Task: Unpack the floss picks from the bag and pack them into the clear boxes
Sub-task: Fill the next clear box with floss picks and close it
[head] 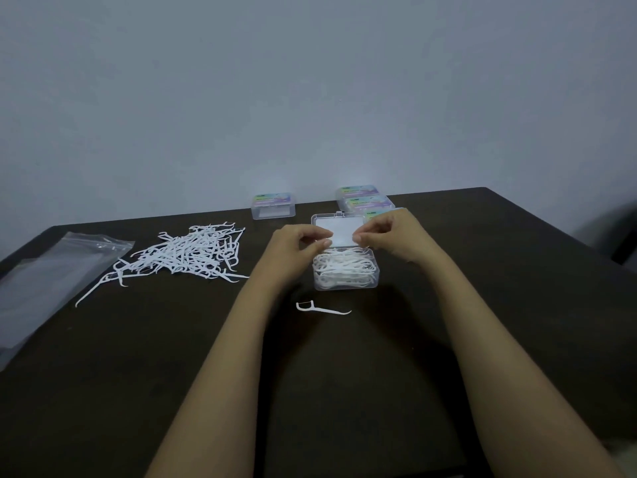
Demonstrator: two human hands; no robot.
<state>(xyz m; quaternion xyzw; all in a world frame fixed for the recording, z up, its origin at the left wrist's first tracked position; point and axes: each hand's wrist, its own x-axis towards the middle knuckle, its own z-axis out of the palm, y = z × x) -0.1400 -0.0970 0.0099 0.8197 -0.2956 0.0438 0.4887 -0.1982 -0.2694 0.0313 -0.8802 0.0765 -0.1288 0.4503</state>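
Observation:
An open clear box [345, 285] full of white floss picks sits mid-table, its hinged lid [339, 229] raised behind it. My left hand [296, 243] pinches the lid's left side and my right hand [393, 236] pinches its right side. A loose heap of floss picks [193, 253] lies to the left. One single floss pick [322, 308] lies just in front of the box. The clear plastic bag [48, 281] lies flat at the far left.
A shut clear box with a coloured label [274, 205] stands at the back. A row of three more labelled boxes [365, 200] stands behind my right hand. The dark table [344, 391] ends against a pale wall. A dark shape [624, 236] is at the right edge.

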